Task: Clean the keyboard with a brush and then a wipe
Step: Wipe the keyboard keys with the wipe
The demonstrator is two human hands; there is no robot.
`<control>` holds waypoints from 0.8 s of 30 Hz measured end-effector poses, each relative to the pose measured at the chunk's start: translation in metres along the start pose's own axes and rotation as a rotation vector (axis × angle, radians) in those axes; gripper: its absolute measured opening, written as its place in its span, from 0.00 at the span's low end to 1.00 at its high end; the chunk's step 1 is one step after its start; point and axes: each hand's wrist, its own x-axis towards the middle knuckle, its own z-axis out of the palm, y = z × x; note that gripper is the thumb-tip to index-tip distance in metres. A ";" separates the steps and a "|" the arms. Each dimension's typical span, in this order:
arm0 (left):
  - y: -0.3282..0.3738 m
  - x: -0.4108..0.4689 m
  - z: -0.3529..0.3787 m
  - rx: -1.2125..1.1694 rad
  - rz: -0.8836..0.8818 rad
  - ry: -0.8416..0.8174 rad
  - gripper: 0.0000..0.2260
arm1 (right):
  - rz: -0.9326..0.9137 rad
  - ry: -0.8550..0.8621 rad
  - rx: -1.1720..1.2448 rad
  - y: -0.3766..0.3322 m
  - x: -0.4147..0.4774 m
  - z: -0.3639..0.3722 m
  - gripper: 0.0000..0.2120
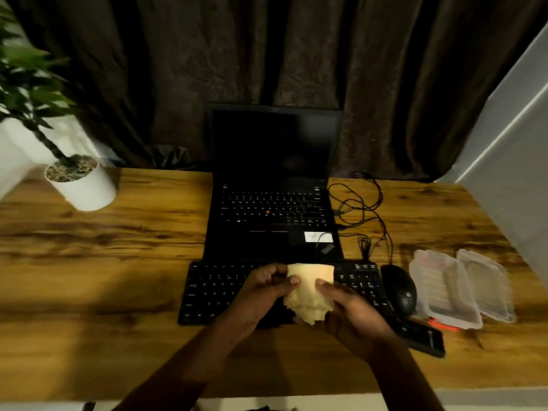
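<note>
Keyboard [219,292] sits on my wooden desk [89,262], right in front of the open laptop [272,209]. Over its middle, my left hand [261,295] and right hand [350,310] each pinch a side of the yellowish wipe [308,292]. Mouse [398,289] is just beside the keyboard on the right, with a phone [421,336] and an open clear plastic case [444,292] near it.
</note>
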 end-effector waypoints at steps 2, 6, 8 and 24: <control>0.001 -0.002 -0.019 0.039 0.021 -0.017 0.07 | -0.004 -0.106 0.105 0.008 0.003 0.016 0.20; -0.001 0.002 -0.069 0.103 0.046 -0.039 0.08 | -0.002 -0.153 0.219 0.031 0.017 0.056 0.24; -0.002 0.007 -0.090 0.165 0.072 -0.059 0.08 | -0.001 -0.115 0.243 0.041 0.025 0.074 0.25; 0.002 -0.001 -0.232 1.164 0.315 -0.173 0.58 | -0.855 0.704 -1.347 0.089 0.113 0.156 0.23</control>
